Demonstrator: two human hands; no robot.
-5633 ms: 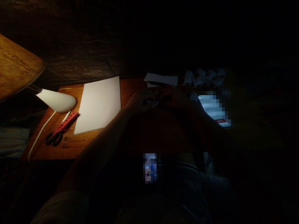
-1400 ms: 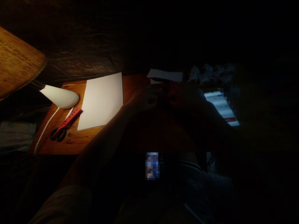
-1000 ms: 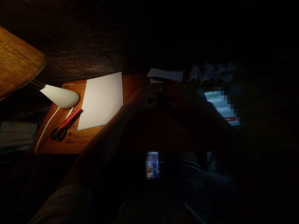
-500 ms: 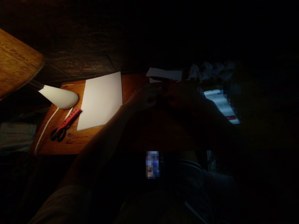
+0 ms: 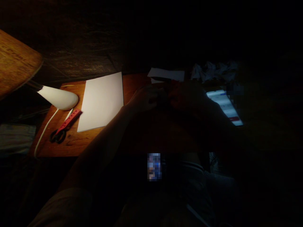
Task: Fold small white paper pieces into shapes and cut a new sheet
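Fingers (image 5: 153,94) of left hand (image 5: 144,101) and right hand (image 5: 183,97) are curling together over the wooden table (image 5: 71,143).
Whether they are clamping anything, I cannot tell; white paper (image 5: 100,101) is lying left, a lit phone (image 5: 224,107) right.

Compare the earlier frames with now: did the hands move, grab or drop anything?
No clear change. The left hand and right hand stay together above the brown wooden table, on something too dark to identify. The white paper sheet, red-sheathed black-handled scissors, white cone-shaped lamp base, lit phone screen and crumpled white paper lie where they were.
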